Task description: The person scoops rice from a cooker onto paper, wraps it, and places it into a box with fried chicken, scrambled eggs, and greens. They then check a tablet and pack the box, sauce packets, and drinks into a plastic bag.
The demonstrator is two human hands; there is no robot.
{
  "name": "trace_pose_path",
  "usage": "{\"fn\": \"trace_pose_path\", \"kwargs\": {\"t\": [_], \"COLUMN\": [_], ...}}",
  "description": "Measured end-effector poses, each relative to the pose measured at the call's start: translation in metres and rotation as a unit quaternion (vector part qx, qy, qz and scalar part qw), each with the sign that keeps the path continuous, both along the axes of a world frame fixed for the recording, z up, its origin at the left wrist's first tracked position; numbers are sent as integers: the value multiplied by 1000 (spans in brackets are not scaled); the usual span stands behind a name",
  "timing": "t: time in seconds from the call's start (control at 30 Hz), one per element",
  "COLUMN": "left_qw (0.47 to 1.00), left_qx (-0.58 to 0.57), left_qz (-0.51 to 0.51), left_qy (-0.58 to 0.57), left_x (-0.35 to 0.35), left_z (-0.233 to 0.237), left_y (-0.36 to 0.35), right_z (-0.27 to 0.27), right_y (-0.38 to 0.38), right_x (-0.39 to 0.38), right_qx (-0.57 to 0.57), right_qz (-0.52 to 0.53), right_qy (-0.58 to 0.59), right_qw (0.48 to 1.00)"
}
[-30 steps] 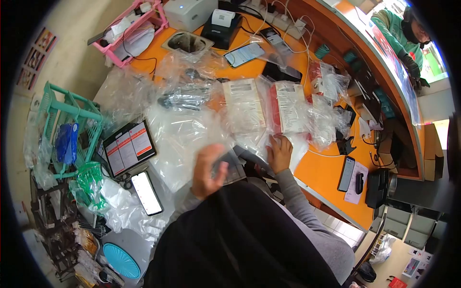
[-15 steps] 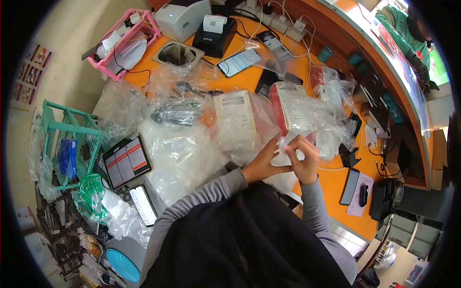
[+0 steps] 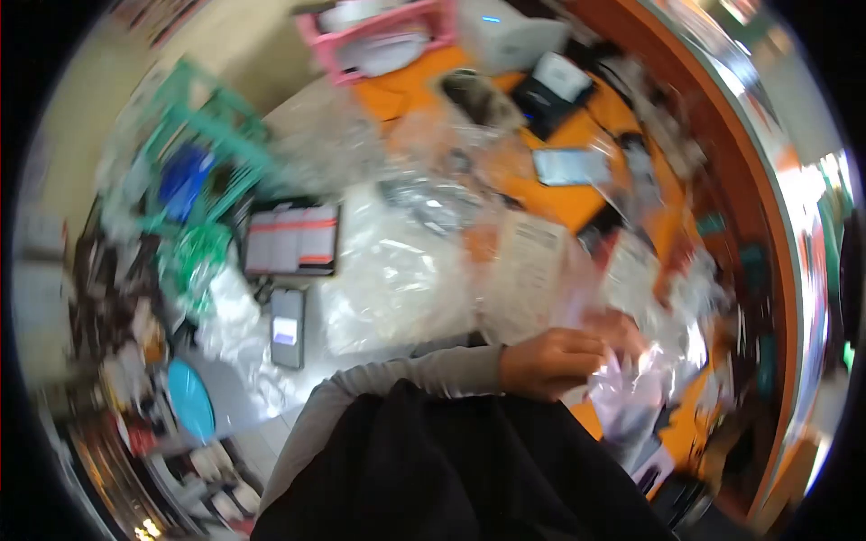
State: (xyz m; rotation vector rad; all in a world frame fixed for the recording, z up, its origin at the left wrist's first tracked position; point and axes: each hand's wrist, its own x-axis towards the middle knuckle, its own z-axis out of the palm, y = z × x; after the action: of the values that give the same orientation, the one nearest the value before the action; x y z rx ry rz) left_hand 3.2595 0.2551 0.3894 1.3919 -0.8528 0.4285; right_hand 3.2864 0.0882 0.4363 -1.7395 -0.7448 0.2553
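Observation:
My left hand (image 3: 552, 362) is closed, its curled fingertips at the upper edge of a clear plastic bag (image 3: 630, 406). Just beyond it, my right hand (image 3: 618, 332) is blurred; its fingers look bent around the gathered top of the same bag. The bag hangs over the counter's near right side, and I cannot make out what is in it. To the left of the hands stands a bagged package with a printed label (image 3: 528, 261). Another labelled package (image 3: 631, 272) sits behind the right hand, partly under clear film.
A stack of clear bags (image 3: 392, 288) lies left of the hands. Beyond are a tablet (image 3: 291, 238), a phone (image 3: 287, 329), a green basket (image 3: 212, 135), a receipt printer (image 3: 552, 95) and a lit phone (image 3: 572, 167). A wooden partition (image 3: 767, 225) curves along the right.
My view has swung, so the counter's things appear shifted right. Both hands have moved rightward in view, from a small whitish piece beside the packages to the clear bag.

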Motion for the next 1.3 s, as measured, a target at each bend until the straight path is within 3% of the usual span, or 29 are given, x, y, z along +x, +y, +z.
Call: {"fn": "trace_pose_path", "kwargs": {"t": [0.03,0.1,0.13,0.2,0.23,0.27,0.37,0.43,0.47,0.5,0.53,0.57,0.63,0.67,0.73,0.83,0.87,0.93,1.0,1.1,1.17,1.2,1.23,1.3], "left_qw": [997,971,964,942,914,879,855,814,791,747,685,669,614,579,546,525,543,581,618,653,663,660,657,654], "left_qx": [-63,-127,-177,-276,-344,-413,-399,-367,-354,-404,-448,-455,-458,-449,-362,-265,-253,-228,-229,-269,-298,-300,-303,-293], "left_qz": [34,126,114,90,141,173,23,-8,4,128,247,317,453,518,600,608,597,574,529,457,415,417,419,418], "left_qy": [19,159,165,170,164,165,331,450,499,513,518,494,457,441,459,534,533,529,535,541,547,548,549,559], "left_x": [-2,-22,-27,-37,-51,-62,-125,-176,-202,-227,-253,-281,-334,-358,-408,-448,-454,-465,-469,-468,-469,-468,-467,-467], "left_z": [17,11,-6,-42,-22,-11,-32,-56,-77,-75,-71,-70,-62,-56,-50,-42,-44,-48,-70,-89,-91,-88,-82,-75], "left_y": [10,35,49,79,95,99,133,151,155,151,150,154,156,159,159,172,179,197,217,235,247,254,260,275], "right_z": [-14,-41,-22,10,40,40,28,25,25,23,19,11,-58,-65,-106,-145,-156,-179,-192,-209,-253,-240,-226,-229], "right_y": [-13,-33,-20,10,55,72,143,192,216,238,262,288,348,374,422,488,509,548,575,588,591,594,587,584], "right_x": [11,25,10,30,27,37,21,-1,-8,-10,-10,-10,-8,-16,-28,-51,-55,-43,-18,24,69,66,66,74], "right_qx": [-44,-83,-90,-133,-155,-143,-96,-100,-104,-108,-131,-156,-59,-79,-193,-330,-376,-432,-473,-411,-407,-402,-390,-334], "right_qz": [56,43,-87,82,187,330,560,668,718,765,748,728,550,447,362,281,253,206,207,261,279,287,298,318], "right_qy": [-14,-106,-127,-226,-251,-189,-99,-92,-101,-107,-62,-17,-177,-255,-366,-429,-441,-351,-302,-171,-90,-50,-121,-88], "right_qw": [997,990,984,962,937,914,817,731,680,625,647,668,814,854,835,793,775,805,802,857,865,868,863,883]}}
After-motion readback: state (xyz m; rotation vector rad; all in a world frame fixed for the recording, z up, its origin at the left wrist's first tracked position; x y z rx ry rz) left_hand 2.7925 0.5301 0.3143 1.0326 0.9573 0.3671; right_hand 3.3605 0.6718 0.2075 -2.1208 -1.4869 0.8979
